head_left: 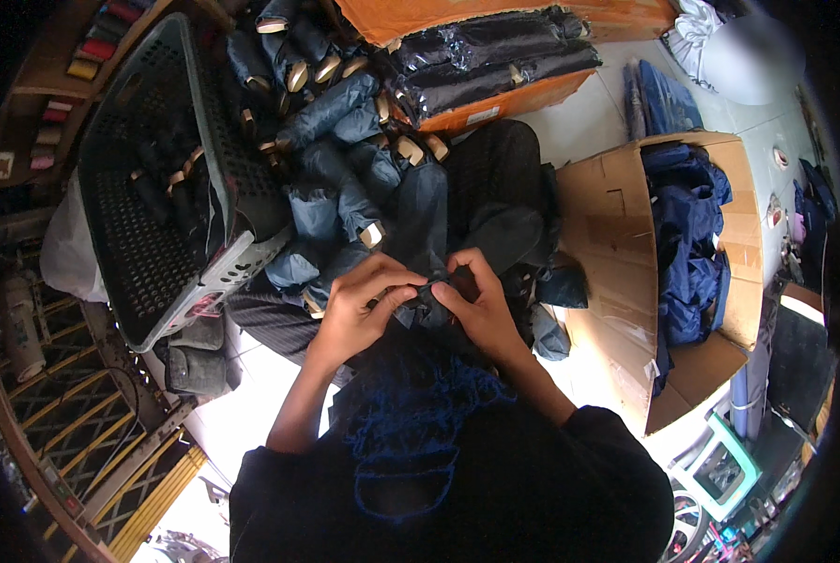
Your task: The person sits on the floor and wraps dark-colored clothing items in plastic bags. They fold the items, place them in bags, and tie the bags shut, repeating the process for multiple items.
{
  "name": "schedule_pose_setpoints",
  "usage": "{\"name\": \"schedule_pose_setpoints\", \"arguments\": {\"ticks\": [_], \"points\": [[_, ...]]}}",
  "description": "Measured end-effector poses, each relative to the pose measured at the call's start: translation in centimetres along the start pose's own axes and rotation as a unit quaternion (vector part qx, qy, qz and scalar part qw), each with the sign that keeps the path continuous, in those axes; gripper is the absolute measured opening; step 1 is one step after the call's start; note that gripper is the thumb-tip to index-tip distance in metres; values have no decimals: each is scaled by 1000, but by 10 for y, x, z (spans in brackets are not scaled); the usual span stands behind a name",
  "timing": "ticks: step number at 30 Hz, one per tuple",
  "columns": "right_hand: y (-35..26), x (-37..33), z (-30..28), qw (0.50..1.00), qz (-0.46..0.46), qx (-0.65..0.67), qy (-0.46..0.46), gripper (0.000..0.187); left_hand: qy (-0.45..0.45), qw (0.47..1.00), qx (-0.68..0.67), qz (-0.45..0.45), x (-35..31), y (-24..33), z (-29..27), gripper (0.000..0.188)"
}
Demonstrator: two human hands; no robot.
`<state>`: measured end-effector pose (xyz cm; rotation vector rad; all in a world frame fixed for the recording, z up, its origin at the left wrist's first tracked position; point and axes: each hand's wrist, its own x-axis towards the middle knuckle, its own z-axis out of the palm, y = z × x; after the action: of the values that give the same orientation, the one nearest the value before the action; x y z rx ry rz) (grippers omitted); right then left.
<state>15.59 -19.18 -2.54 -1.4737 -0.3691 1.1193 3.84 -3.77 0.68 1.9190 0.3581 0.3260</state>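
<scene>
My left hand [364, 298] and my right hand [476, 298] meet in front of my chest, fingertips pinched together. Between them they grip the near end of a dark blue-grey cloth bundle [422, 211], which looks like a folded umbrella in its sleeve. It stretches away from me over my lap; the exact spot being pinched is partly hidden by my fingers. Similar bundles with pale, blocky ends [331, 178] lie heaped just beyond and to the left of my hands. Dark striped cloth covers my legs [279, 324].
On the left a dark perforated plastic basket [215, 122] leans with several bundles inside. An orange carton [523, 94] at the far side carries plastic-wrapped black rolls. To the right stands an open cardboard box [608, 272] of navy cloth [687, 244]. A green-framed stool [732, 464] is at lower right.
</scene>
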Motion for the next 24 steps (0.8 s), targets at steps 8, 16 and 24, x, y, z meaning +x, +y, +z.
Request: {"name": "schedule_pose_setpoints", "arguments": {"ticks": [8, 16, 24], "points": [[4, 7, -2, 998, -29, 17, -52, 40, 45, 999, 4, -20, -15, -3, 8, 29], [14, 20, -5, 994, -106, -8, -39, 48, 207, 960, 145, 118, -20, 2, 42, 29], [9, 24, 6, 993, -119, -7, -7, 43, 193, 977, 69, 65, -25, -1, 35, 23]]}}
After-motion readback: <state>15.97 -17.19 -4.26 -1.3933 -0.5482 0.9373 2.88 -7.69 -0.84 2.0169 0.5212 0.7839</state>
